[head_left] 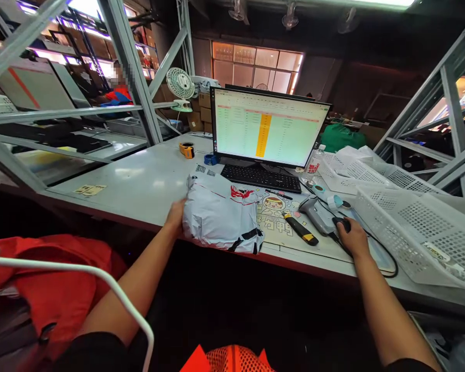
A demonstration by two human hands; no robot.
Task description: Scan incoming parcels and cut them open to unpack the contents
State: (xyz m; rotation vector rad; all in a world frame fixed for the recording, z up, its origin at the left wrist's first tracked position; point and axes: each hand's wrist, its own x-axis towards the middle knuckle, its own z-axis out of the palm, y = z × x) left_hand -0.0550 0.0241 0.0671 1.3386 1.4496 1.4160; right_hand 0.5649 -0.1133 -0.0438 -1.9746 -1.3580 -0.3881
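A white plastic mailing bag (220, 214), bulging and creased, with red markings and black strips, lies at the table's front edge. My left hand (175, 217) grips its left side; the fingertips are hidden behind it. On the right, my right hand (353, 237) is closed over a black computer mouse (341, 224). Just left of the mouse is a grey barcode scanner (318, 216) with a cable. A yellow-and-black utility knife (300, 229) rests between the scanner and the bag, on a cartoon-printed mat (273, 219).
A monitor (271, 126) showing a spreadsheet stands behind a black keyboard (261, 177). White perforated baskets (414, 232) line the right side. A tape measure (186, 150) and blue tape roll (211, 159) sit farther back. Metal frames flank the table (139, 181); a person (118, 90) is at far left.
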